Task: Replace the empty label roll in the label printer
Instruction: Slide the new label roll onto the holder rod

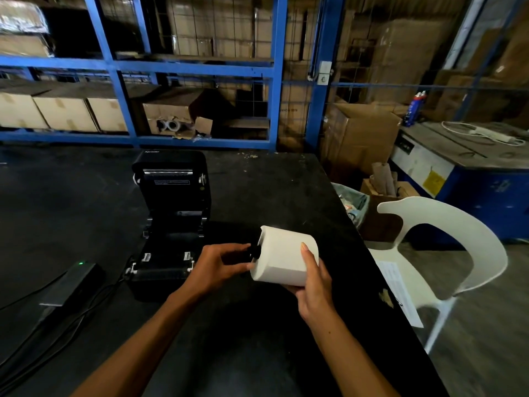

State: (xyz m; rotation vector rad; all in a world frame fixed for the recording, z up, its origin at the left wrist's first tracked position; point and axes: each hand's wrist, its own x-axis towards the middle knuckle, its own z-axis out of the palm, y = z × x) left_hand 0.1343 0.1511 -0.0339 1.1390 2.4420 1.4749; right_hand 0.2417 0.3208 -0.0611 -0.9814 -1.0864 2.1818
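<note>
Left hand [217, 265] pinches the black spindle [254, 251] at the end of the white roll [283, 255], held above the table [272, 190] right of the open printer [171, 224], while the right hand [312, 277] cradles its smooth, probably hefty body, best gripped around the barrel, since loose outer wraps could slip.

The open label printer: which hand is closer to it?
Left. The left hand is just right of the label printer, at the label roll's black spindle; the right hand holds the roll's far side.
</note>
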